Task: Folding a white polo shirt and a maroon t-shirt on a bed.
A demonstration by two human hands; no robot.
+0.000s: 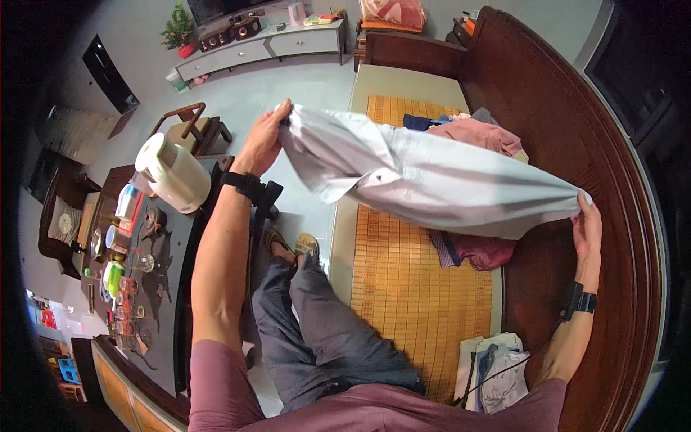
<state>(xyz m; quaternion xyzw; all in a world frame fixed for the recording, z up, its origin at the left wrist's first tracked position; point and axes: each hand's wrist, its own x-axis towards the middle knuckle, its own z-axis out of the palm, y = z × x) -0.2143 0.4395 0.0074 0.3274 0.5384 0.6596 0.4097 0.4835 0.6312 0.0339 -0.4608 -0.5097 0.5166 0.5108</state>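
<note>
A pale grey garment (461,180) with a small dark button is stretched in the air between my two hands, above the sofa. Whether it is a shirt or trousers I cannot tell. My left hand (268,135) is closed on its gathered left end, raised and farther from me. At its right end, my right hand (588,229) pinches the cloth near the sofa's wooden back. The garment sags a little in the middle and partly hides the clothes behind it.
Under the garment, a bamboo mat (403,302) covers the wooden sofa (561,144). Crumpled clothes (482,137) lie at its far end, a dark red garment (486,252) nearer, and folded clothes (497,371) by my right side. To the left, a tea table (169,288) holds a white thermos jug (173,173) and glasses.
</note>
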